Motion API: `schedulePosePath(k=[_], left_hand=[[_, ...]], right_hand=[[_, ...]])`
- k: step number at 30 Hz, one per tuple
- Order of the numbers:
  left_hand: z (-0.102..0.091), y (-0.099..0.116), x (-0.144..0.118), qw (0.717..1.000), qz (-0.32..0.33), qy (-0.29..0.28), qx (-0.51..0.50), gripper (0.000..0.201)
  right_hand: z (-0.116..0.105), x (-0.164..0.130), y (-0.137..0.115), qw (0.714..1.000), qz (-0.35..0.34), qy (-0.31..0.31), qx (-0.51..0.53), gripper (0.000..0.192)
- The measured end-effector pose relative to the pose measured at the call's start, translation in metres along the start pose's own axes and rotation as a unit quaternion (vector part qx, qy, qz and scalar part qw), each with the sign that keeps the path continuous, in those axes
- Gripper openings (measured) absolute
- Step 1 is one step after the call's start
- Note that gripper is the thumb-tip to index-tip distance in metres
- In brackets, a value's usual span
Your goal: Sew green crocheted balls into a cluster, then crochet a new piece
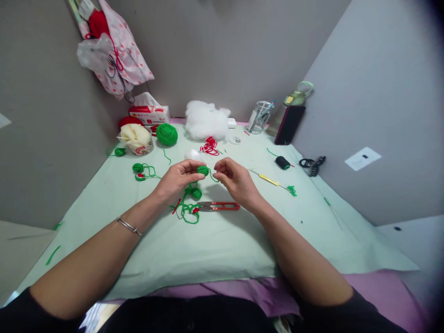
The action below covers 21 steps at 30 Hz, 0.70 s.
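My left hand (178, 179) pinches a small green crocheted ball (203, 170) above the pale green cloth (222, 245). My right hand (234, 178) meets it from the right, its fingertips closed on the green yarn tail that hangs off the ball. Directly below the hands lie more small green crocheted pieces with tangled green yarn (190, 208) and red-handled thread snips (220, 206). A silver bracelet sits on my left wrist.
A yellow-handled crochet hook (268, 179) and black thread spool (282, 162) lie to the right. At the back are a green yarn ball (167, 134), white stuffing (206, 120), red yarn scraps (210, 146), a cup (138, 139), a tissue box (149, 112), a glass jar (259, 117) and a phone (289, 125). Walls close both sides.
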<state>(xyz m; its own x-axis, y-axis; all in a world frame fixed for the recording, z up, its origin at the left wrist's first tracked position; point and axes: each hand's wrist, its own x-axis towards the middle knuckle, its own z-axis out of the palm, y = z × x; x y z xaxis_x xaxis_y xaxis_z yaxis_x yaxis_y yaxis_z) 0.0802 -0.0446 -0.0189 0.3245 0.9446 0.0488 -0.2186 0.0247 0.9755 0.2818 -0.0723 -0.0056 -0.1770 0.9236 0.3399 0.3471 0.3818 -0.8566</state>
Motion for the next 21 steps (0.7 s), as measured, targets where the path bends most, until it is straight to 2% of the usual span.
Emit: schedulePosePath(k=[5, 10, 16, 21], left_hand=[[0.001, 0.002, 0.000, 0.999, -0.019, -0.009, -0.032, 0.033], [0.000, 0.006, -0.001, 0.999, -0.015, -0.023, -0.019, 0.031], [-0.002, 0.004, 0.000, 1.000, -0.007, -0.027, 0.009, 0.032], [0.000, 0.003, -0.002, 0.999, -0.013, -0.040, 0.026, 0.033]], right_hand=[[0.002, -0.001, -0.001, 1.000, -0.021, -0.003, -0.011, 0.003], [-0.010, 0.000, -0.004, 0.997, -0.051, -0.033, -0.046, 0.012], [-0.019, 0.001, -0.006, 0.997, -0.046, -0.061, -0.028, 0.014], [-0.009, 0.001, -0.007, 0.998, -0.016, -0.040, 0.037, 0.004]])
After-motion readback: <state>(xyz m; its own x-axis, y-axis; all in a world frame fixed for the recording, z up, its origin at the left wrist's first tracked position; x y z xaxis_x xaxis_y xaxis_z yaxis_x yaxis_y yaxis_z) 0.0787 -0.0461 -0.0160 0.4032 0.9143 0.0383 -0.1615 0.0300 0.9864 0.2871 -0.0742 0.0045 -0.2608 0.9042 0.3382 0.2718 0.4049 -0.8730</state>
